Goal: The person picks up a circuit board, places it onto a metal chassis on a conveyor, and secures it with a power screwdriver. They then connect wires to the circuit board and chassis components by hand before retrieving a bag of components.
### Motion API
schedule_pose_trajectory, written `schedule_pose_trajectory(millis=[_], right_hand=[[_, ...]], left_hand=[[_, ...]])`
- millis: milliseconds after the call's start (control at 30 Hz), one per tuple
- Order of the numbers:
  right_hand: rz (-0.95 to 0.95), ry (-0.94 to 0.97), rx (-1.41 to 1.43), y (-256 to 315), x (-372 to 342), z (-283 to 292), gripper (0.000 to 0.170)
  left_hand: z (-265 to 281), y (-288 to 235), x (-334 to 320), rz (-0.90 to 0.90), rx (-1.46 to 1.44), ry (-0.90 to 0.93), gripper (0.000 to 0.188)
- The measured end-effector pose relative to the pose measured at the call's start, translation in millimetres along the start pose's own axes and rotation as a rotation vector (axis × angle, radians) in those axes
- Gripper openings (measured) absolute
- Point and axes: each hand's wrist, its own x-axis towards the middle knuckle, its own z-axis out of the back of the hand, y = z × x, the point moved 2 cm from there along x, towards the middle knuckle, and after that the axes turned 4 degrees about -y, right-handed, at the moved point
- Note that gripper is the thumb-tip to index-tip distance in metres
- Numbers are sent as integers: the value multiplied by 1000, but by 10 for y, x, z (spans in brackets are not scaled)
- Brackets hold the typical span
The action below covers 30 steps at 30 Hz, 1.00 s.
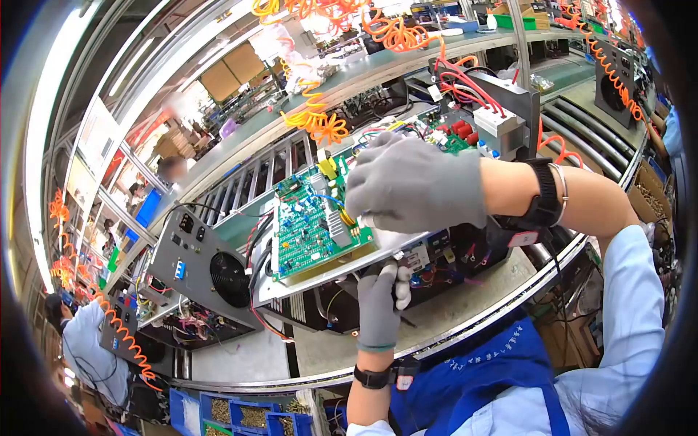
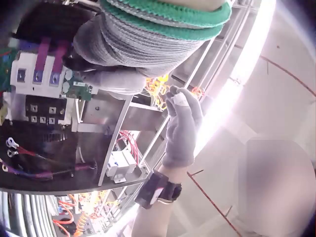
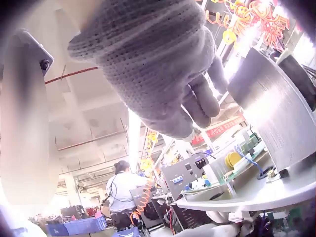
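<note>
My right hand, in a grey glove with pale fingertips, is above the green circuit board. Its fingers are loosely bent, and nothing shows between them in the right wrist view. The board sits on a metal plate on top of the open electrical unit. My left hand, also gloved, is at the plate's front edge, its fingers bent in toward the unit's side. In the left wrist view its fingertips reach a dark part beside a white terminal block; I cannot tell whether they grip it.
A grey unit with a round fan stands to the left. Orange coiled hoses hang overhead. Rollers lie beyond the unit at right. Blue bins of small hardware are below the line's front edge. Another person works at far left.
</note>
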Motion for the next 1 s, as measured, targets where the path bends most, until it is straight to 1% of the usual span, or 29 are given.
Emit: schedule_pose_trajectory(millis=[33, 67, 100, 133, 167, 200, 233, 267, 300, 333, 367, 400, 433, 467, 500, 533, 567, 600, 633, 667, 700, 767, 800, 867, 900, 933, 967, 1000], right_hand=[[-2, -3, 0, -45, 32, -81, 8], [89, 58, -27, -59, 72, -161, 7], [181, 118, -55, -72, 103, -235, 5], [164, 237, -176, -88, 116, -323, 6], [161, 229, -179, -69, 159, -329, 6], [157, 384, -293, -54, 182, -375, 7], [153, 543, -402, -48, 195, -419, 8], [184, 539, -432, -37, 225, -430, 12], [182, 537, -429, -44, 242, -448, 12], [155, 548, -436, -67, 263, -467, 14], [129, 558, -444, -99, 295, -485, 16], [225, 636, -483, -87, 380, -340, 20], [224, 635, -482, -107, 427, -344, 20], [207, 690, -563, -124, 456, -344, 21], [188, 745, -645, -151, 487, -340, 21], [217, 837, -461, -223, 538, -309, 23], [212, 836, -462, -262, 553, -355, 23], [165, 830, -420, -300, 572, -413, 24], [119, 824, -375, -331, 575, -473, 24], [107, 780, -418, -311, 559, -472, 26], [111, 781, -415, -305, 556, -471, 26], [107, 782, -421, -293, 560, -469, 26], [92, 862, -356, -298, 580, -488, 27], [122, 901, -355, -254, 592, -514, 28], [149, 934, -360, -245, 592, -517, 28], [229, 877, -335, -264, 564, -498, 31], [229, 878, -336, -297, 582, -505, 31], [211, 917, -287, -314, 606, -518, 34]], left_hand=[[-8, 17, 66, 25, -87, 2, 14], [-30, 34, 103, 51, -174, 2, 13], [-59, 42, 115, 53, -172, 2, 13], [-87, 38, 130, 25, -231, -50, 16], [-114, 24, 155, -6, -286, -98, 21], [-130, 21, 173, -65, -291, -220, 25], [-141, 19, 201, -60, -281, -222, 25], [-130, 14, 241, -97, -224, -260, 23], [-109, 30, 287, -137, -170, -298, 21], [-52, 145, 416, -251, -201, -265, 17], [2, 216, 488, -254, -199, -267, 17], [52, 256, 537, -325, -35, -291, 21], [102, 332, 607, -392, 131, -311, 25], [45, 338, 621, -968, 594, -570, 23], [117, 380, 628, -964, 596, -567, 23], [178, 412, 660, -847, 1045, -524, 24], [173, 403, 676, -699, 1484, -461, 26], [141, 392, 674, -701, 1484, -460, 26], [74, 378, 641, -884, 1758, -583, 27], [16, 383, 622, -1069, 2027, -709, 29], [29, 412, 664, -1063, 2029, -711, 29], [90, 464, 731, -1114, 1847, -706, 28], [117, 478, 719, -1106, 1847, -707, 28], [131, 482, 700, -1101, 2125, -671, 27], [112, 443, 671, -1101, 2123, -674, 27], [139, 364, 644, -898, 1312, -555, 28], [175, 370, 656, -638, 530, -398, 28], [219, 412, 697, -635, 530, -397, 28]])
